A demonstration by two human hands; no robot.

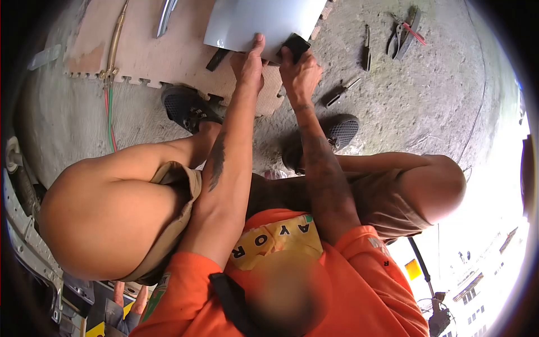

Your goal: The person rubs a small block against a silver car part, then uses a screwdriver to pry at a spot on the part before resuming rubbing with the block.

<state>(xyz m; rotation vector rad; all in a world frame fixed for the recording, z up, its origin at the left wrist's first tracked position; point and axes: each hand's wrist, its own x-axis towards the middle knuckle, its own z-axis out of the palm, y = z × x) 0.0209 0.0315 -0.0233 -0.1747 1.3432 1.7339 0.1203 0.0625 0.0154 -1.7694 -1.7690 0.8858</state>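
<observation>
A smooth silver-grey sheet panel [264,22] lies in front of me at the top of the view. My left hand [249,66] grips its near edge, thumb on top and fingers curled underneath, partly hidden. At the panel's near right corner, my right hand [301,73] is closed around a small black block [295,47], which overlaps the panel's edge. Just left of my left hand, a dark flat strip [217,59] pokes out from under the panel.
Interlocking foam mats [146,56] lie beneath the panel. On the left are a brass torch [116,45] with red and green hoses and a curved metal strip [166,18]. Pliers [396,42], a screwdriver [342,93] and a slim dark tool [367,49] lie on the concrete at right.
</observation>
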